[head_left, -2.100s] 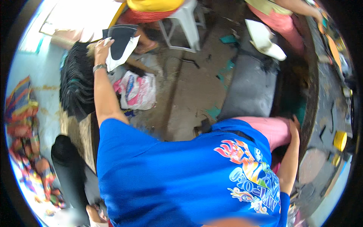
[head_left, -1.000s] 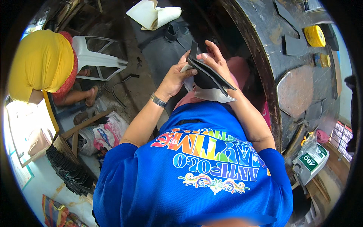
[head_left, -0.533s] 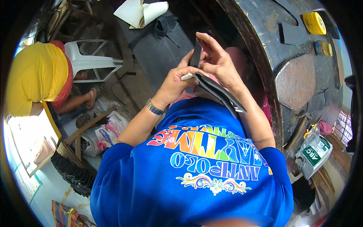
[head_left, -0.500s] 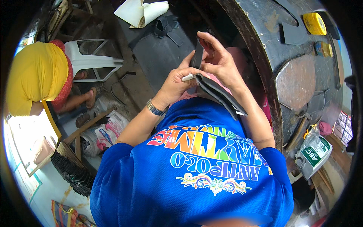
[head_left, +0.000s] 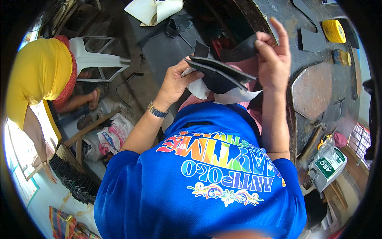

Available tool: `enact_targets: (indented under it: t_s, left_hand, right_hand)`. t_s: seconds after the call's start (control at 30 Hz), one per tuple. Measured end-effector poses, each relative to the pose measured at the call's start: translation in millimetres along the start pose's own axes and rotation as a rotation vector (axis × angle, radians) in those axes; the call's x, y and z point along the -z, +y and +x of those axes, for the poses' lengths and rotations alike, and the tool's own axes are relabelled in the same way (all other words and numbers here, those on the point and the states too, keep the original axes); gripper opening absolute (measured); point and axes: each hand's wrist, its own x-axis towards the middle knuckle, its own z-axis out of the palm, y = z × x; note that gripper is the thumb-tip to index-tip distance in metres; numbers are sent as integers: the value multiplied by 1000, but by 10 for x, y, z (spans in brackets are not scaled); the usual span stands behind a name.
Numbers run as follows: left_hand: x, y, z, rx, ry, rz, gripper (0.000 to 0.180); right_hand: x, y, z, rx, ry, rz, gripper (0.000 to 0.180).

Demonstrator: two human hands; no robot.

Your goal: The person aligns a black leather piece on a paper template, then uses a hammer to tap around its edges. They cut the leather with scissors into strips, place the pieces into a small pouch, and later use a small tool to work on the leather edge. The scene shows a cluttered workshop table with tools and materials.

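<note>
A: Grip status? Left hand (head_left: 175,81) is clamped on the near end of the stack of black cut pieces (head_left: 221,75), thumb on top, fingers underneath. White backing piece (head_left: 234,95) sits under the stack, partly in the same pinch.

B: Right hand (head_left: 274,55) is closed too: thumb and forefinger pinch the top black piece (head_left: 238,49), which is peeled up and curling away from the stack. Other fingers are splayed and free.

A: Stack location: in the air, over the lap, between chest and the edge of the round dark worktable (head_left: 314,83). Not resting on anything.

B: My read for a clean separation: keep the left thumb pressed hard near the stack's edge so lower layers don't fan out. Lift the top piece by its corner, at a low angle, not straight up.

A: Agreed. Risk, I'd say, is the white backing slipping out from under, since it's only half held.

B: Surroundings: yellow tape roll (head_left: 333,31) on the table, far side. White plastic chair (head_left: 99,59) and a person in a yellow shirt (head_left: 36,75) off to the left, well apart.
</note>
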Motion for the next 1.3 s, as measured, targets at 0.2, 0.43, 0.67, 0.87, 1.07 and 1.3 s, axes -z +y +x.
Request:
enact_targets:
  t_s: [0.2,0.43,0.67,0.87,1.07,1.3]
  left_hand:
    - [68,-13,-75,85,-163,-303,21]
    - [168,37,-302,183,-127,-283,27]
    - [288,190,-605,224,-111,-496,28]
    - [404,-53,-758,35,42,-771,27]
    - [812,-518,-765,224,422,-633,27]
    - [676,-904,-775,201,531,-855,24]
  right_hand:
    - [-296,-29,268,-325,-405,106,74]
    - [-728,448,67,-373,-684,-393,68]
    - [-947,560,-1,-352,-814,-411,70]
    - [-1004,373,362,-141,-593,-336,62]
    - [-1165,-214,528,25,-524,-89,61]
    - [-1269,1133,-103,-371,-326,-138,51]
